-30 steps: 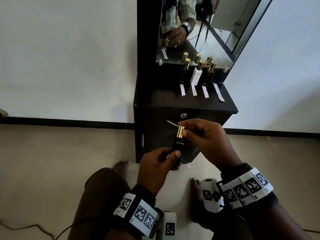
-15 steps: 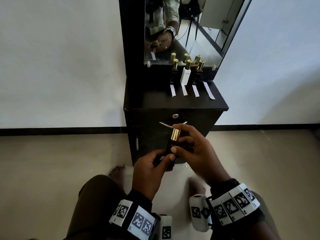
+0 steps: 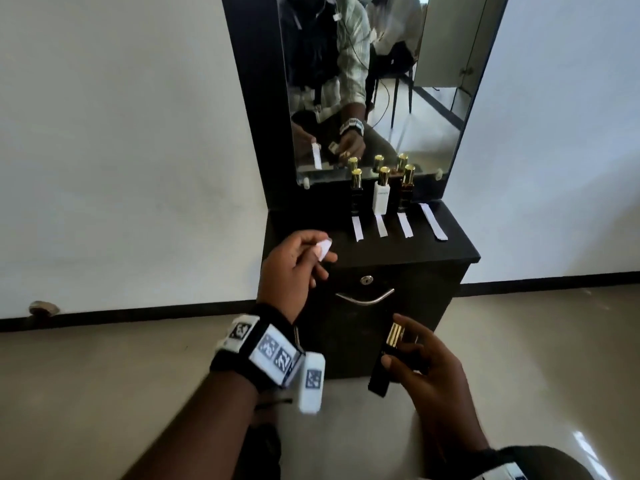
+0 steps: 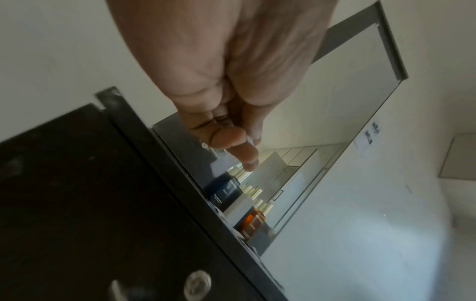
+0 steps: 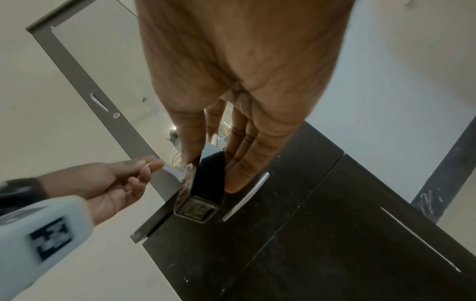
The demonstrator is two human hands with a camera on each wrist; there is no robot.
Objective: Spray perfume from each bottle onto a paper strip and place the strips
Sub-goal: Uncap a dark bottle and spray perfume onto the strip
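pinching a small white paper strip (image 3: 322, 250), the left hand (image 3: 294, 268) should lay it flat left of the far strips; the right hand (image 3: 424, 372) grips the black gold-capped perfume bottle (image 3: 384, 362).

A black perfume bottle (image 3: 382, 362) with a gold cap is held in the right hand (image 3: 426, 375), tilted with the cap toward 12 o'clock and the base toward 6. A white paper strip (image 3: 322, 249) is pinched between thumb and fingertips of the left hand (image 3: 294, 271), at about 10 o'clock from the held bottle; its far end is probably hidden by the fingers. On the tabletop (image 3: 450, 251), three upright gold-capped bottles are lined up: black (image 3: 356, 195), white (image 3: 381, 195), amber (image 3: 406, 192). Four white strips (image 3: 381, 226) are laid flat toward 6 o'clock of them, the rightmost (image 3: 433, 221) without a bottle.
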